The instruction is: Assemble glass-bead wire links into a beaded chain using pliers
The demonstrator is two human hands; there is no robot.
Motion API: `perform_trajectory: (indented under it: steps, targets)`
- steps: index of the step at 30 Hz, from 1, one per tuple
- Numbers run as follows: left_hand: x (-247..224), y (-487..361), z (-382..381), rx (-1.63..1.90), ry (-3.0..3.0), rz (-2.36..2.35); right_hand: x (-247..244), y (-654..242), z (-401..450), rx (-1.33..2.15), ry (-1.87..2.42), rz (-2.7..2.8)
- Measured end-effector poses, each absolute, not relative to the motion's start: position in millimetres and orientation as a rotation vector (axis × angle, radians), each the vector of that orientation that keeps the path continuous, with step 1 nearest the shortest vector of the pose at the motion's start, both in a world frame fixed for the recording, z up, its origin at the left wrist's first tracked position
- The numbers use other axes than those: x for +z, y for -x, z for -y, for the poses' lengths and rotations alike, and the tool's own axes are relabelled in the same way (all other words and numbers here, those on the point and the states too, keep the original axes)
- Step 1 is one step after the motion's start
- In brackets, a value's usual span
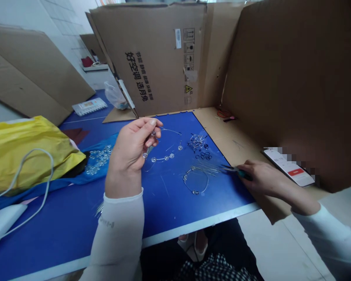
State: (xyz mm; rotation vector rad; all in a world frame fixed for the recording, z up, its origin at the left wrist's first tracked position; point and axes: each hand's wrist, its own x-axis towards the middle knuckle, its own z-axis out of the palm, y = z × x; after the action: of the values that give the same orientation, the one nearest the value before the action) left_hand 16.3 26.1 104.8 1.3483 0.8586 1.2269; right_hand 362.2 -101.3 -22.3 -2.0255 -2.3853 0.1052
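My left hand (pixel 136 140) is raised over the blue tabletop, thumb and fingers pinched on a thin wire strung with clear round beads (pixel 166 157). The wire curves out to the right of the fingers. My right hand (pixel 259 177) is closed around the handles of a pair of pliers (pixel 242 172), whose jaws point left over a bundle of loose straight wires (pixel 206 168). A beaded wire loop (pixel 207 183) lies flat on the table between the hands. Behind it are a heap of small dark-tipped wire pieces (pixel 197 142) and several black rings (pixel 205 156).
Clear beads (pixel 98 159) lie on blue plastic to the left, beside a yellow bag (pixel 32 156) and a white cable (pixel 50 171). Cardboard panels (pixel 163 50) wall off the back and right. A phone (pixel 289 167) lies on cardboard beyond my right hand.
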Motion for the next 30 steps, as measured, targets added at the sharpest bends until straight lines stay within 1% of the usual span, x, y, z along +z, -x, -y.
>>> perform_trajectory:
  steps: [3,5,10,15,20,26,30]
  targets:
    - [104.3,-16.3,-26.6,1.22,-1.359,-0.859,-27.9,-365.5,98.4,0.119,1.964,2.402]
    - [104.9,-16.5,-26.7,1.224,-1.354,-0.866,-27.3,-367.6,92.9,0.069,1.999,2.378]
    - [107.2,-16.4,-25.7,1.233,-1.339,-0.86,-30.9,-371.0,72.2,-0.233,2.25,2.265]
    - [107.3,-16.1,-24.1,1.226,-1.338,-0.846,-47.2,-367.9,62.3,-0.38,2.287,2.129]
    - [106.9,-16.2,-23.7,1.216,-1.336,-0.859,-49.1,-360.9,69.3,-0.269,2.188,2.037]
    - [106.2,-16.6,-24.4,1.219,-1.361,-0.832,-44.4,-353.4,83.7,-0.102,1.868,2.334]
    - [106.3,-16.9,-24.4,1.2,-1.357,-0.856,-44.5,-355.0,84.0,-0.03,1.874,2.288]
